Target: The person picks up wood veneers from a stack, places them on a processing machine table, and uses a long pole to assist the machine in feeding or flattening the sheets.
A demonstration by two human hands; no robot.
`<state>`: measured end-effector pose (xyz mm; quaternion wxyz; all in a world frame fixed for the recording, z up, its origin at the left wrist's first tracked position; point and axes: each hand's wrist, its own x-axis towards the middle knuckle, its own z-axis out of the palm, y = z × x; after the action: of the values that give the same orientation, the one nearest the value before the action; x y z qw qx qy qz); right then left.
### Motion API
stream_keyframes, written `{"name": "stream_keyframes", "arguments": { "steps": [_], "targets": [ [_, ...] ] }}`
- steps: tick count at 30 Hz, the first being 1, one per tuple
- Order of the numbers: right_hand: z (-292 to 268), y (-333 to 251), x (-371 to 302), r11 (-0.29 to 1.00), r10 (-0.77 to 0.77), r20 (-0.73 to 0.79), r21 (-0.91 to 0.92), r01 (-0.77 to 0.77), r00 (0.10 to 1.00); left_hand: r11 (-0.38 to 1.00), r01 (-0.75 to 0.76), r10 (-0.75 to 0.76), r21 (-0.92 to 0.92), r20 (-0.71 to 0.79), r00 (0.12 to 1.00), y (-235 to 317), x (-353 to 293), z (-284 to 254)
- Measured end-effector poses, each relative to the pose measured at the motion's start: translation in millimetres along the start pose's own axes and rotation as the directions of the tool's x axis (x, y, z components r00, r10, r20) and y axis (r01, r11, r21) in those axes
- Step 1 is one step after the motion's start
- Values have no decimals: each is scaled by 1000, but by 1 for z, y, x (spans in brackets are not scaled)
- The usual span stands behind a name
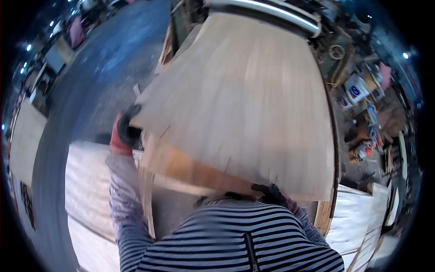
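Observation:
A broad, thin sheet of pale wood veneer (244,99) lies in front of me, its left corner lifted and its surface smeared by motion. My left hand (127,129), in a dark glove with a red cuff, is closed round that left corner. At the near edge, close to my body, my right hand (272,195) wears a dark glove and grips the sheet's border; its lower fingers are hidden. Beneath the raised near edge shows an orange-brown wood surface (204,174).
A shiny metal roller or bar (276,16) crosses the sheet's far end. Stacked veneer sheets lie to my left (88,181) and right (351,217). Machine parts with a handwheel (336,52) and white buckets (356,88) stand at the right. Grey floor (122,54) stretches along the left.

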<state>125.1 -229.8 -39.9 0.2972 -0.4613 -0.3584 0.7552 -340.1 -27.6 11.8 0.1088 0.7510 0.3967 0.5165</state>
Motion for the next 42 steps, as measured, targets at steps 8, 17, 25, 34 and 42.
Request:
{"name": "stream_keyframes", "arguments": {
  "steps": [8, 17, 25, 34, 42],
  "targets": [
    [-99, -84, 81, 739, -310, -99, 600, 305, 946, 730, 376, -333, -571, 183, 925, -30, 24, 53],
    [-185, -220, 171, 624, -765, 231, 501, 600, 602, 637, 761, -754, -125, 108, 648, -49, -98, 26],
    [-240, -284, 279, 510, -486, -300, 664, 546, 820, 468, 681, -842, -563, -51, 537, 46, -146, 38],
    [-115, -174, 186, 848, -491, 449, 441, 293, 746, 802, 535, -540, -264, 60, 839, 11, -168, 89],
    [-38, -59, 66, 957, 181, 394, 141, -254, 901, 56, 631, -829, -774, 316, 462, 46, -15, 128]
  ]
}}
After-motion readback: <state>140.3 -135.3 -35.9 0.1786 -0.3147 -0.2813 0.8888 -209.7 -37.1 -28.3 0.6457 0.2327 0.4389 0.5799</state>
